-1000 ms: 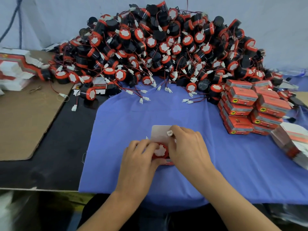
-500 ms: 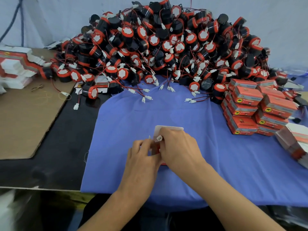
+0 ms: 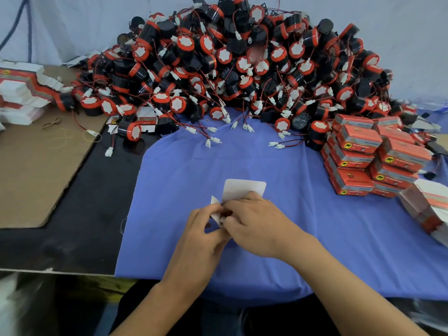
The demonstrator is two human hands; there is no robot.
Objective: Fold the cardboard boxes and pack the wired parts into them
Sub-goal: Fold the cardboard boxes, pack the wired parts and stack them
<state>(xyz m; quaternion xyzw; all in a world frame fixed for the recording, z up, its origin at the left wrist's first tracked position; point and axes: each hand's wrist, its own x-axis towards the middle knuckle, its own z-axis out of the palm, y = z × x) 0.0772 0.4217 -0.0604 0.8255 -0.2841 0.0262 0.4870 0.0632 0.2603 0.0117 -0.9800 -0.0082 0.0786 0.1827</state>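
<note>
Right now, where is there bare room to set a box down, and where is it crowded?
Free: blue cloth between the half-folded box and the wired-parts pile; cloth right of the right hand, below the stacked red boxes; black tabletop between cloth and brown cardboard sheet. Crowded: around that pile and those boxes.

box (image 3: 243, 190): mostly hidden by right hand (image 3: 257, 226) | flat stack (image 3: 432, 204): cut off right

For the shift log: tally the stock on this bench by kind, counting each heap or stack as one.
Heap of loose wired parts: 1
Stack of packed red boxes: 1
Stacks of flat box blanks: 2, left edge and right edge
Half-folded box, gripped by left hand and right hand: 1
Total: 5
</note>
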